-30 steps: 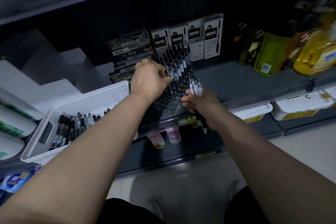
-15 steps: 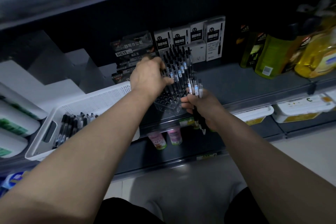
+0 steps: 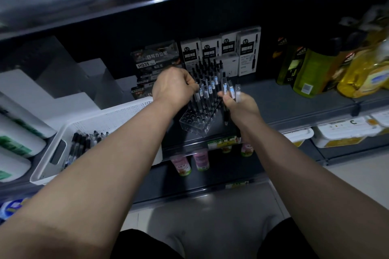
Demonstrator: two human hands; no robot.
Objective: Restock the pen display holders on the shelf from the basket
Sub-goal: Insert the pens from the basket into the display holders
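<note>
The dark shelf [image 3: 294, 101] runs across the middle of the frame, with bottles [image 3: 357, 69] at the upper right and boxed pen refills [image 3: 221, 48] at the top centre against the back wall. At the lower left of that shelf sits the white basket [image 3: 109, 120], its near end sticking out past the shelf lip; a row of black pens [image 3: 84, 143] lies in its bottom, partly hidden by the left forearm.

In the centre stands the clear pen display holder [image 3: 195, 124], tilted back, with its rear rows filled by upright pens and its front rows of holes empty.

The left hand [image 3: 172, 88] is curled at the holder's left side, fingertips pinching what looks like a single pen among the standing ones; whether it is seating that pen or only steadying the rack I cannot tell. The right hand [image 3: 242, 107] is closed around a small bunch of pens [image 3: 229, 90], caps fanning up above the thumb and tips poking below the palm, just right of the holder.

Judging by the empty front holes and the pens in the basket, the restock is partway done.

Risks from here: the loose bunch could slide out of the right hand if the grip eases while a pen is drawn from it. The holder stands close to the shelf edge, so a sideways push while seating a pen could tip it or shove it off. The overhanging basket could be knocked by the left forearm.
</note>
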